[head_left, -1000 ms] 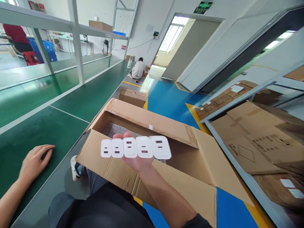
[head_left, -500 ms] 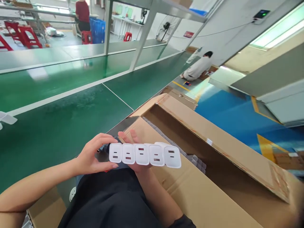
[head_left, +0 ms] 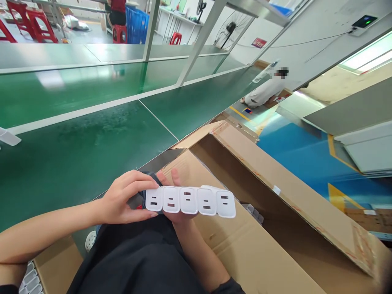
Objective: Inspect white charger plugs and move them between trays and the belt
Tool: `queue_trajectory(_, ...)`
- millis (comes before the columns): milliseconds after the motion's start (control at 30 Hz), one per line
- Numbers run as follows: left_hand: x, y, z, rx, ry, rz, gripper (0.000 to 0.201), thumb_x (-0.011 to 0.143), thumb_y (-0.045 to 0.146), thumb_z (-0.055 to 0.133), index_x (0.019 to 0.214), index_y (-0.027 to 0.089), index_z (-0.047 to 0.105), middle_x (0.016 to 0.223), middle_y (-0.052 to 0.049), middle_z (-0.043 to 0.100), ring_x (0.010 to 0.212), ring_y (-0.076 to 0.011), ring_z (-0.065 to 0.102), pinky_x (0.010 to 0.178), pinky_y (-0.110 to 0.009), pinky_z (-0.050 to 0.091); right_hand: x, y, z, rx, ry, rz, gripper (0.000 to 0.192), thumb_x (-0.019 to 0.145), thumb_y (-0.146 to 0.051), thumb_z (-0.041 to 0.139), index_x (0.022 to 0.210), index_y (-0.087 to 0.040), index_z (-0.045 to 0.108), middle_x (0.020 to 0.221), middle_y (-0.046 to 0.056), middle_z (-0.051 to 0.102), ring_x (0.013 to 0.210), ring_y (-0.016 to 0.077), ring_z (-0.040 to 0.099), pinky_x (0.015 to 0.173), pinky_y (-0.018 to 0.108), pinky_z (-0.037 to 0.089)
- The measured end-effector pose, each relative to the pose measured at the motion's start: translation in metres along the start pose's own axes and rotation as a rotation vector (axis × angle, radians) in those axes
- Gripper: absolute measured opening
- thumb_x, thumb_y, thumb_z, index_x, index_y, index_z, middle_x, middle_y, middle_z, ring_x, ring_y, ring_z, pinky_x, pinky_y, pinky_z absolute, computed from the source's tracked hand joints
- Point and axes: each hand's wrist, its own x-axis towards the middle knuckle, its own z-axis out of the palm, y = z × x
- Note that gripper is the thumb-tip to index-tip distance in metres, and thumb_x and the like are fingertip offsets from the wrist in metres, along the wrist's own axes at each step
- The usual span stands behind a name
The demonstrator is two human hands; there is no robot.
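Several white USB chargers [head_left: 189, 209] stand side by side in a row in front of my body, their port faces turned up toward me. My left hand [head_left: 127, 199] pinches the leftmost charger, with the thumb on its near edge and the fingers on its far edge. Beneath the row, my right hand [head_left: 183, 220] supports the chargers from below. Its fingertips stick up behind them, and the chargers hide most of its palm. Each face has one wider and one narrower slot, and their order varies along the row.
A large open cardboard box [head_left: 245, 241] is at my right, with grey dividers [head_left: 255, 213] inside. The green conveyor table [head_left: 92, 151] runs along the left. Another box [head_left: 56, 265] holds white pieces at lower left. A person in light clothing [head_left: 265, 92] crouches farther off.
The view has shifted a little, so the background sits farther right. Both hands and the row of chargers appear slightly farther right, with the same hold kept.
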Motion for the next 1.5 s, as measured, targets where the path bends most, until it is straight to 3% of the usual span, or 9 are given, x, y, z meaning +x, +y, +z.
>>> queue_trajectory(400,-0.002,-0.004,0.0,0.084,-0.045,0.026,0.039,0.089,0.038,0.067,0.123,0.02,0.058,0.103,-0.011,0.068,0.088,-0.0189,0.067,0.076,-0.032,0.057,0.0,0.002,-0.002,-0.056,0.064,0.031,0.071,0.071,-0.083,0.056,0.129,-0.041,0.062,0.136,0.006,0.06,0.112,0.0305,0.06,0.104,0.064,0.037)
queue_trajectory(600,-0.003,-0.006,0.001,0.114,-0.052,0.057,0.033,0.091,0.037,0.066,0.118,0.02,0.06,0.102,-0.01,0.067,0.086,-0.0174,0.066,0.075,-0.031,0.056,0.0,0.0,-0.001,-0.039,0.022,0.028,0.072,0.071,-0.084,0.055,0.128,-0.041,0.062,0.137,0.006,0.059,0.11,0.029,0.06,0.107,0.063,0.034)
queue_trajectory(767,-0.002,-0.003,-0.001,0.155,-0.053,0.092,0.038,0.091,0.043,0.065,0.119,0.018,0.06,0.112,-0.013,0.065,0.099,-0.0218,0.066,0.084,-0.036,0.056,0.002,0.001,0.004,-0.036,-0.025,0.029,0.063,0.069,-0.073,0.069,0.122,-0.039,0.066,0.131,0.005,0.064,0.106,0.0267,0.062,0.104,0.059,0.042)
queue_trajectory(967,0.002,0.002,-0.005,0.232,-0.078,0.093,0.046,0.092,0.055,0.059,0.121,0.019,0.06,0.114,-0.013,0.068,0.1,-0.022,0.065,0.086,-0.036,0.054,0.002,0.009,0.005,-0.042,0.023,0.063,0.072,0.064,-0.073,0.073,0.123,-0.034,0.064,0.131,0.005,0.063,0.111,0.0288,0.063,0.102,0.055,0.047)
queue_trajectory(1233,-0.004,0.0,-0.003,0.243,-0.08,0.093,0.036,0.09,0.047,0.065,0.119,0.025,0.063,0.113,-0.009,0.069,0.099,-0.0216,0.064,0.085,-0.036,0.055,0.002,0.011,0.012,-0.033,0.02,0.055,0.066,0.066,-0.071,0.073,0.119,-0.031,0.068,0.124,0.004,0.067,0.11,0.0277,0.064,0.101,0.051,0.049)
queue_trajectory(1367,-0.006,0.001,-0.003,0.269,-0.066,0.184,0.027,0.089,0.041,0.068,0.112,0.025,0.067,0.11,-0.008,0.07,0.105,-0.0228,0.062,0.089,-0.039,0.054,0.002,0.013,0.012,-0.009,-0.07,0.015,0.06,0.076,-0.07,0.065,0.122,-0.032,0.067,0.122,0.004,0.069,0.11,0.0255,0.065,0.097,0.047,0.052)
queue_trajectory(1500,-0.007,0.003,-0.003,0.256,-0.054,0.245,0.024,0.087,0.034,0.071,0.109,0.025,0.07,0.104,-0.007,0.072,0.101,-0.0221,0.063,0.089,-0.039,0.054,0.002,0.014,0.01,-0.005,-0.081,0.018,0.06,0.078,-0.07,0.064,0.124,-0.032,0.066,0.122,0.005,0.068,0.108,0.024,0.065,0.097,0.046,0.051)
